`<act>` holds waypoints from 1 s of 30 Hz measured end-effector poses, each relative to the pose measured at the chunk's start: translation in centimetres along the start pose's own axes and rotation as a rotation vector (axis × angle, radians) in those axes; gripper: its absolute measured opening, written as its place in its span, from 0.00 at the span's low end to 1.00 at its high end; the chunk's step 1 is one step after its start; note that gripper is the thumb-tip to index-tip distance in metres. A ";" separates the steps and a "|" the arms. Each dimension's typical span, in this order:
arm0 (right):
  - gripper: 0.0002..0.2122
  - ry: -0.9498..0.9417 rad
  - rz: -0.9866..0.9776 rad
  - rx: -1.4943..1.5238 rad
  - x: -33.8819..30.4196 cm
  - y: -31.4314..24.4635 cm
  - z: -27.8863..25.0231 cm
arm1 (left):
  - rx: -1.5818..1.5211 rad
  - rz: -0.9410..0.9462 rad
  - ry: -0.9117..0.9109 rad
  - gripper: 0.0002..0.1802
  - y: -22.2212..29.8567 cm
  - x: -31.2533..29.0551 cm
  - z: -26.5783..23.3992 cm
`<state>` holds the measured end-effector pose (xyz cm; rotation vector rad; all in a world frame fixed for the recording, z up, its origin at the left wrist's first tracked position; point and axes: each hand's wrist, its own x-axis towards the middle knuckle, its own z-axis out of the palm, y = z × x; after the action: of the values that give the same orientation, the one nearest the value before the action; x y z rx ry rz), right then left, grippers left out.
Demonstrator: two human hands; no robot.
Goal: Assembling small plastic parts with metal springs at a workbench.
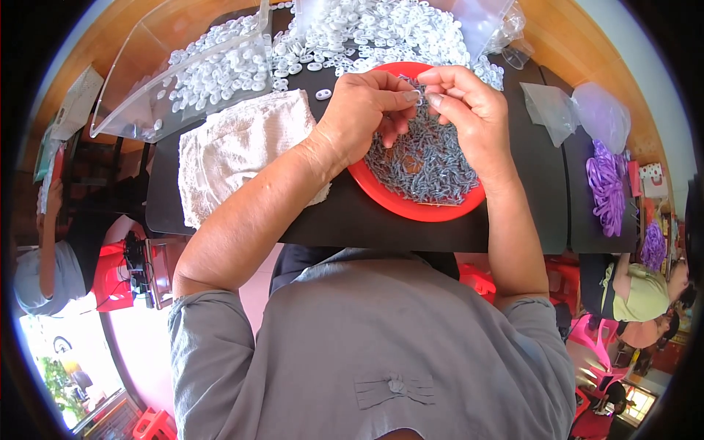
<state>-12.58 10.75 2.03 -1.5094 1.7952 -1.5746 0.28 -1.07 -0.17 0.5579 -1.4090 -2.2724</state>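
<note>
Grey shirt (418, 323) nearest cam — L hand (359, 110) grip pinching sm. white piece (419, 95); R hand (475, 110) right beside, can't tell if closed on it. Red basin (414, 213) w/ grey bits (433, 165) under grip — white ovals (374, 37) beyond, cloth (242, 150) left.

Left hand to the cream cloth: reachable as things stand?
Probably yes: the cream cloth lies just left of the left hand, with only the left forearm crossing part of it. The hand seems busy with a small white piece, though.

We are looking down from head height, through a wide fisheye, facing the black table (539, 187) up close
</note>
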 end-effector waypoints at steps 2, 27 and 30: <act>0.08 -0.005 -0.035 -0.036 0.0 0.1 0.0 | 0.010 0.004 0.000 0.06 0.0 0.0 0.0; 0.06 0.045 -0.276 -0.246 -0.2 0.5 0.8 | 0.167 0.052 0.048 0.05 0.2 -0.6 0.6; 0.07 0.053 -0.255 -0.199 -0.2 0.4 1.0 | 0.166 0.056 0.051 0.05 0.1 -0.6 0.5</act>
<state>-11.93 10.37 1.29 -1.8692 1.8982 -1.5998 0.49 -0.44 0.14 0.6153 -1.5768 -2.0958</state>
